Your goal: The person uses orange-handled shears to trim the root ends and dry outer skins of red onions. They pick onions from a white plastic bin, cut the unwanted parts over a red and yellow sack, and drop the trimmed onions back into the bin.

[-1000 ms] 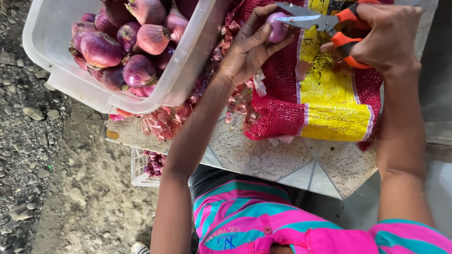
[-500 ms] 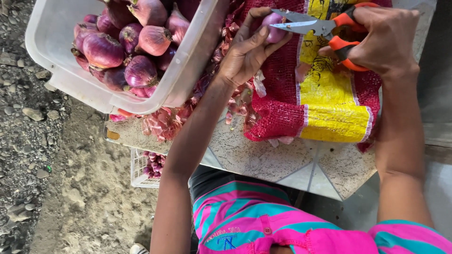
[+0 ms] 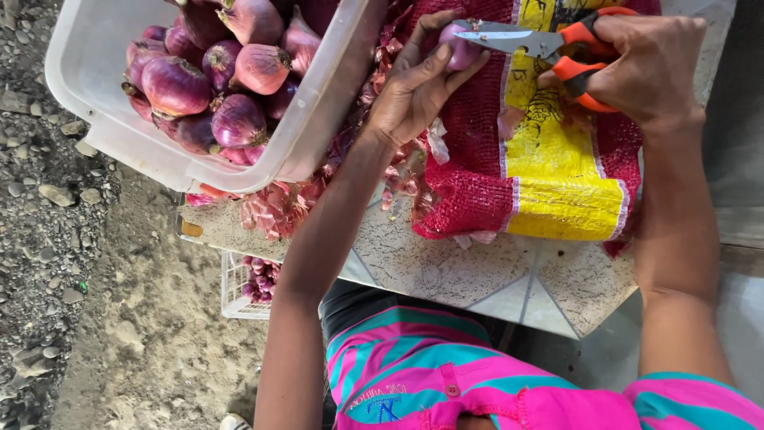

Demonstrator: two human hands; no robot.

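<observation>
Tiled table (image 3: 446, 267); left hand (image 3: 418, 84) pinches small, glossy purple onion (image 3: 460, 49).

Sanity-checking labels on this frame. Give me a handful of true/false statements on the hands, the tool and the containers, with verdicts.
1. The left hand holds a small purple onion at its fingertips. True.
2. The right hand grips a knife with a black handle. False: it grips scissors with orange handles, blades pointing at the onion.
3. The white plastic tub is empty. False: it holds many red onions.
4. A red mesh sack with a yellow panel lies on the tiled tabletop under both hands. True.
5. Loose onion skins lie between the tub and the sack. True.
6. The ground beside the table is tiled. False: it is dirt and gravel.
</observation>
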